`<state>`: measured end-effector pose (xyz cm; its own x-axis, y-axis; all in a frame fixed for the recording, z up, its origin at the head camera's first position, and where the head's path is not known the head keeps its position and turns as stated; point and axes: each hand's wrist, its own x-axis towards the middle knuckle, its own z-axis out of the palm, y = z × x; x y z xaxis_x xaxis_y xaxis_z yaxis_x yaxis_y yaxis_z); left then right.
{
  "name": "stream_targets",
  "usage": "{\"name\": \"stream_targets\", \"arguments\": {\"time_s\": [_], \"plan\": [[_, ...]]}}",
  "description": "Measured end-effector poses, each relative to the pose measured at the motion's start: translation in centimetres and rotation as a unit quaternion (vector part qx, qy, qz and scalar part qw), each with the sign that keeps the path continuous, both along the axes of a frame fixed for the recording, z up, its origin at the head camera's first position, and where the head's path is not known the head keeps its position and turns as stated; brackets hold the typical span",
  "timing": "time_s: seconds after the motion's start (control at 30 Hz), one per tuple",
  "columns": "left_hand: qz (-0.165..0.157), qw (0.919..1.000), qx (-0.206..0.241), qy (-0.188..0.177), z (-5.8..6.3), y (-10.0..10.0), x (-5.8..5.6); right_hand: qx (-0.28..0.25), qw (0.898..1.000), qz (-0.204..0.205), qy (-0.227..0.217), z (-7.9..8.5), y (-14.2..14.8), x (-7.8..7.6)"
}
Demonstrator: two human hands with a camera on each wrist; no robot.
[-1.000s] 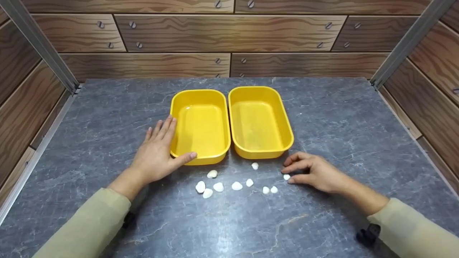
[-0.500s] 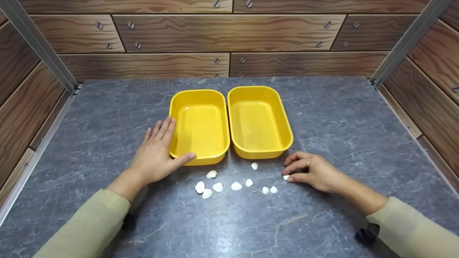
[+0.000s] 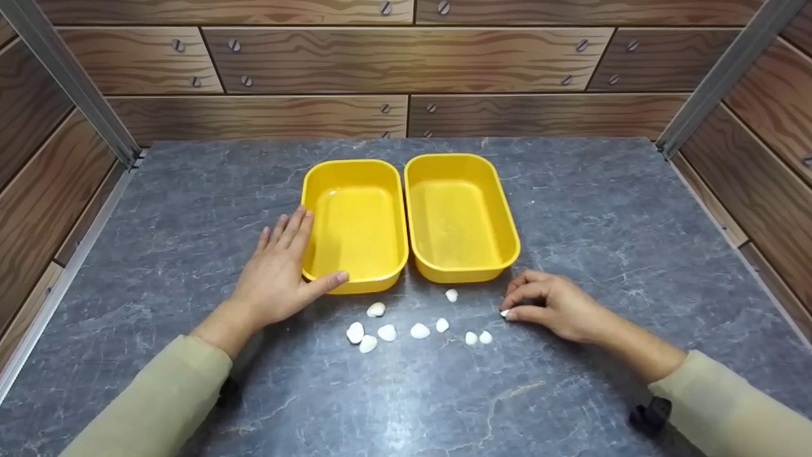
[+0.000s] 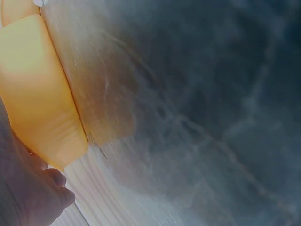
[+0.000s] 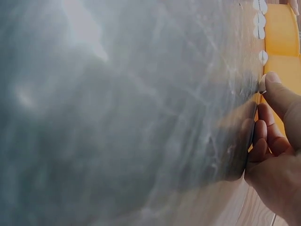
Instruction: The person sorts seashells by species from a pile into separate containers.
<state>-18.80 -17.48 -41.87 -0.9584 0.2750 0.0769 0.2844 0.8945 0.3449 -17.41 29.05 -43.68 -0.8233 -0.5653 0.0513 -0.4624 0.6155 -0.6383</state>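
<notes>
Left yellow tub (image 3: 361, 228) and right yellow tub (image 3: 458, 222) with floors visible, first one touched by spread left hand (image 3: 273, 276), white seashell (image 3: 504, 313) pinched by right hand (image 3: 558, 304) near second, its direction and long axis cannot be told

Surface (image 3: 602, 209) is dark grey marble-look with pale veining (image 3: 517, 388), bright light reflection (image 3: 393, 419) at front centre. Back and side walls (image 3: 406, 60) are wood-plank pattern with slotted screw heads (image 3: 443, 7); grey metal posts (image 3: 77, 82) slant at both rear corners.
</notes>
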Motion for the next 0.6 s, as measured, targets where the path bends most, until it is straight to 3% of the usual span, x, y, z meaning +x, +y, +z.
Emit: {"name": "stream_targets", "arguments": {"time_s": [0.33, 0.6], "plan": [[-0.001, 1.0000, 0.004, 0.004, -0.11, -0.03, 0.03, -0.027, 0.998, 0.043, 0.044, 0.10, 0.14, 0.00], [-0.002, 1.0000, -0.001, -0.002, 0.06, -0.09, 0.00, 0.000, 0.999, 0.035, 0.014, 0.66, 0.01, 0.11]]}}
